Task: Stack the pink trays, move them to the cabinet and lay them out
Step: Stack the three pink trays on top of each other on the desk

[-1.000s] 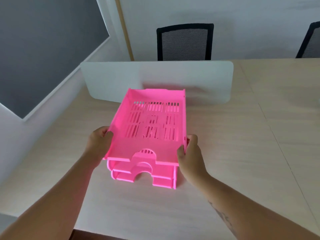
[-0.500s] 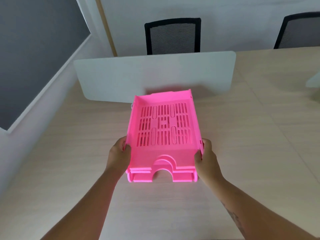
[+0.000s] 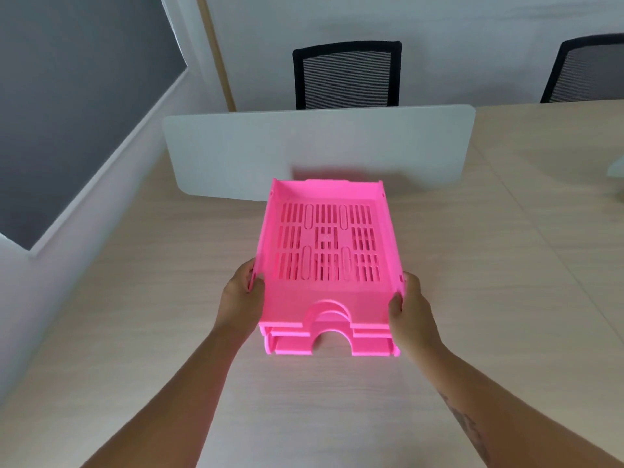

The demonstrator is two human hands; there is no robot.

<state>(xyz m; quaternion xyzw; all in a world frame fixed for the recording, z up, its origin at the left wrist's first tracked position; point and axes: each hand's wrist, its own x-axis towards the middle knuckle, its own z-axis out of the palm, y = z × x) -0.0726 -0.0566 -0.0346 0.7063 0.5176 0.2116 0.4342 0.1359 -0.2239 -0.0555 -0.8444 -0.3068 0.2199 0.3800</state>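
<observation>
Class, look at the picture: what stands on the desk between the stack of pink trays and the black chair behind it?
A white divider panel stands upright between the pink trays and the black chair; the head view shows it.

Bright pink trays [image 3: 329, 265] are sitting nested in a stack of about three, slotted floors facing up, arched cut-outs at the near edge lining up, the far end lying close to an upright white panel

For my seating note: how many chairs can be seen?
2. One chair stands behind the white divider, at centre. The other is at the far right, cut by the frame edge. More may be hidden.
</observation>
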